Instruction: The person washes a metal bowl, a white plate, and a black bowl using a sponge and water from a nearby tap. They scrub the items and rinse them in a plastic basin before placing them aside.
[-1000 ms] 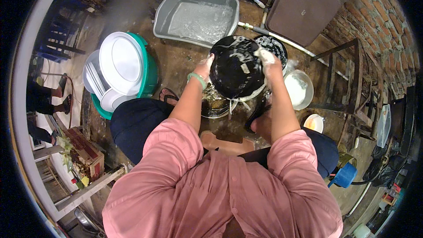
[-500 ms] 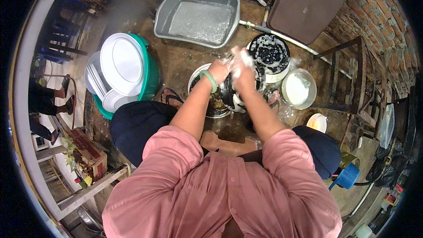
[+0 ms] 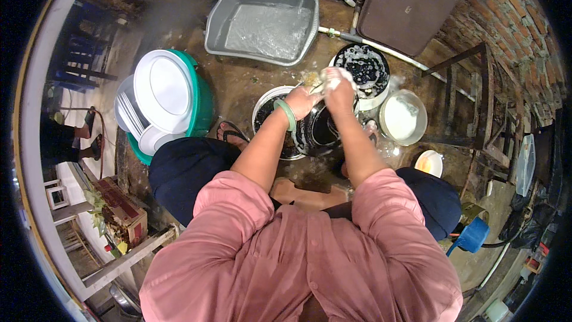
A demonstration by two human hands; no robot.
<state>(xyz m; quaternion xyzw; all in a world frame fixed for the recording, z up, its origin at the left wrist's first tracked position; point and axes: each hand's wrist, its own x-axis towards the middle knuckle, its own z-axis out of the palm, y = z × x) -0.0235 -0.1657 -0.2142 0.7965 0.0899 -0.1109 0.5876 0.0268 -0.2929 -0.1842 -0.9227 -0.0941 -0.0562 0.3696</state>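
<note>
Beneath my left hand (image 3: 301, 102) and right hand (image 3: 338, 91): one black pan (image 3: 325, 126); fingers (image 3: 310, 98) curled, on what I cannot tell. Beyond them: one sudsy pan (image 3: 361, 70), one grey tub (image 3: 253, 55).

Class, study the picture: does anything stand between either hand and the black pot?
Nothing visible does. The left hand and foamy right hand are close at the far side of the black pot; whether both touch it is unclear. The soapy pan sits off to the right, not between.
</note>
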